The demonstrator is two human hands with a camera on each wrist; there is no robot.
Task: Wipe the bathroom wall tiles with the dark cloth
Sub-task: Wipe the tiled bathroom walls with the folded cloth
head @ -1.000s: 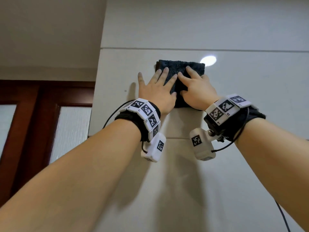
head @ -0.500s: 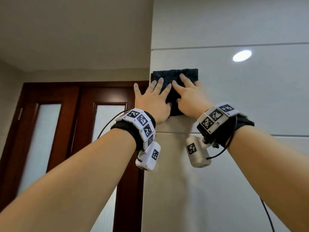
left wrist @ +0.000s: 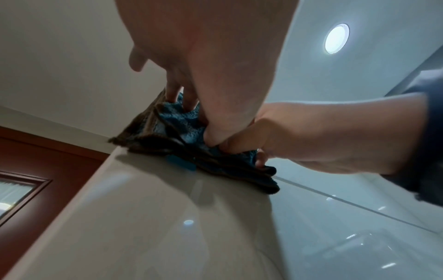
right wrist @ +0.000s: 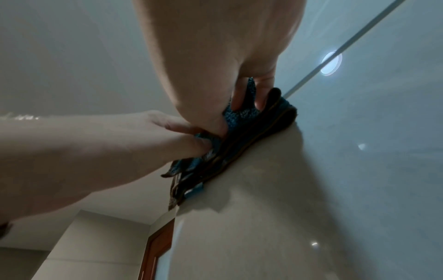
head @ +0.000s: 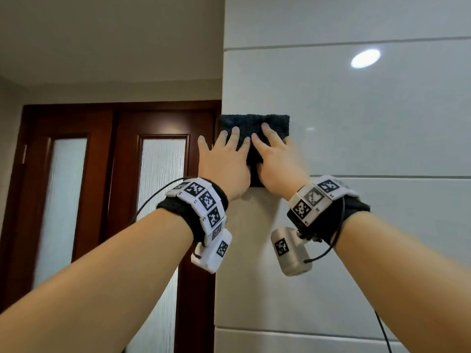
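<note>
A folded dark blue cloth (head: 251,123) lies flat against the glossy white wall tiles (head: 369,128), at the wall's left corner edge. My left hand (head: 224,161) presses on its left half with straight, spread fingers; the little finger reaches past the corner. My right hand (head: 277,161) presses on the right half, fingers straight, beside the left hand. In the left wrist view the cloth (left wrist: 177,121) bunches slightly under my left hand (left wrist: 215,66), and its corner overhangs the edge. In the right wrist view the cloth (right wrist: 249,121) sits under my right hand (right wrist: 215,47).
Left of the corner edge (head: 222,80) stands a dark wooden door (head: 122,200) with frosted glass panels. Grout lines cross the wall above (head: 356,43) and below (head: 395,176) the cloth. A ceiling light reflects in the tile (head: 365,58). Bare tile extends to the right.
Both hands have slid the cloth left and somewhat down across the tile, from well inside the wall to its left corner edge. The hands stay flat on it.
</note>
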